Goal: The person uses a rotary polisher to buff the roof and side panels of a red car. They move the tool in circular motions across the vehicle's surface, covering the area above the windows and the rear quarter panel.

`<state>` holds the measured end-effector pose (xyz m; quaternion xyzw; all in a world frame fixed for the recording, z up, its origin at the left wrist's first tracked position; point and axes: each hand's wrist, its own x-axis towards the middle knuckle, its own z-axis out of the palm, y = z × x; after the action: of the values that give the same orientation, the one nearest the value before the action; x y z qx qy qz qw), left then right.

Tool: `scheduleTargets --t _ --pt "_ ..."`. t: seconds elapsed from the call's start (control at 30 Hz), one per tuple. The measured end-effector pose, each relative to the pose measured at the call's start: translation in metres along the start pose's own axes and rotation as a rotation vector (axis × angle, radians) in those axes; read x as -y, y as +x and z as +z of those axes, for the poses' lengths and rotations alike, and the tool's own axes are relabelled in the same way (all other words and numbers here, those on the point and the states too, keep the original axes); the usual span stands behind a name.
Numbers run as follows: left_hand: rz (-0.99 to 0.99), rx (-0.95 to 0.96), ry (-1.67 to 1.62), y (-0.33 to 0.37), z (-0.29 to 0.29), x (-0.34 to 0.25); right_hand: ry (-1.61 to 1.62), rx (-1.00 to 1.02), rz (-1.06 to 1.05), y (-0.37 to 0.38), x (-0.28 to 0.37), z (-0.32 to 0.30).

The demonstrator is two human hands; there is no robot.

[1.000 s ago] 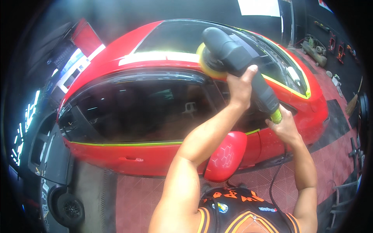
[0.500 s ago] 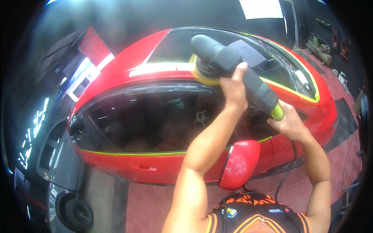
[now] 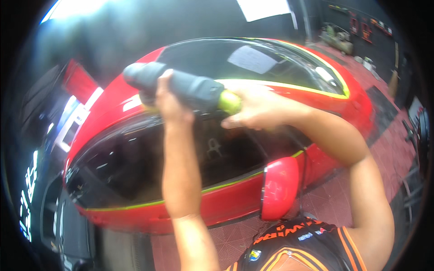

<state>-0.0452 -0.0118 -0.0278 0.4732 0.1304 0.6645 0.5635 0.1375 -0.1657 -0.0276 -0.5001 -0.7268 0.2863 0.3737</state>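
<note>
My left hand (image 3: 172,101) grips a dark grey power polisher (image 3: 192,88) close to its head, thumb over the top. At the tool's yellow-green rear end (image 3: 229,102), my right hand (image 3: 262,108) is wrapped round it. The polisher lies across the roof edge of a red car (image 3: 230,205), above the dark side windows. A bit of its yellow pad (image 3: 149,108) shows beneath the head; blur and my left hand hide the rest, so contact with the paint cannot be made out.
A red side mirror (image 3: 280,187) juts out between my arms. Yellow-green tape (image 3: 289,87) edges the windshield and lower windows. Another dark vehicle (image 3: 68,226) stands at the lower left. A compressor (image 3: 337,39) sits by the far right wall.
Both hands have carried the polisher leftward along the roof edge, and my right arm now reaches further across. The view has shifted and the car appears turned slightly.
</note>
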Motion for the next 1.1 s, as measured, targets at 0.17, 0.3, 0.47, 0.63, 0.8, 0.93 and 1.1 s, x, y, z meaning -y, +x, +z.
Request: scheduleTargets --t 0.17,0.3,0.47,0.63,0.8,0.93,1.1 --pt "-0.064 -0.008 0.01 -0.005 0.003 0.012 0.039 0.072 0.076 -0.011 -0.013 -0.011" --pt "-0.111 -0.014 0.004 -0.031 0.045 0.047 -0.111 -0.032 0.019 -0.04 -0.065 -0.027" --pt "-0.135 -0.024 0.003 -0.074 0.095 0.099 -0.079 -0.077 0.02 -0.096 -0.109 -0.059" --pt "-0.092 -0.095 0.02 -0.123 0.146 0.17 0.051 -0.138 -0.013 -0.162 -0.162 -0.089" --pt "-0.132 -0.103 0.012 -0.162 0.192 0.228 0.129 -0.227 0.065 -0.222 -0.203 -0.106" --pt "-0.134 -0.075 -0.058 -0.191 0.224 0.265 0.196 -0.261 0.22 -0.266 -0.222 -0.116" --pt "-0.203 -0.008 -0.075 -0.213 0.248 0.296 0.309 -0.333 0.394 -0.301 -0.228 -0.118"
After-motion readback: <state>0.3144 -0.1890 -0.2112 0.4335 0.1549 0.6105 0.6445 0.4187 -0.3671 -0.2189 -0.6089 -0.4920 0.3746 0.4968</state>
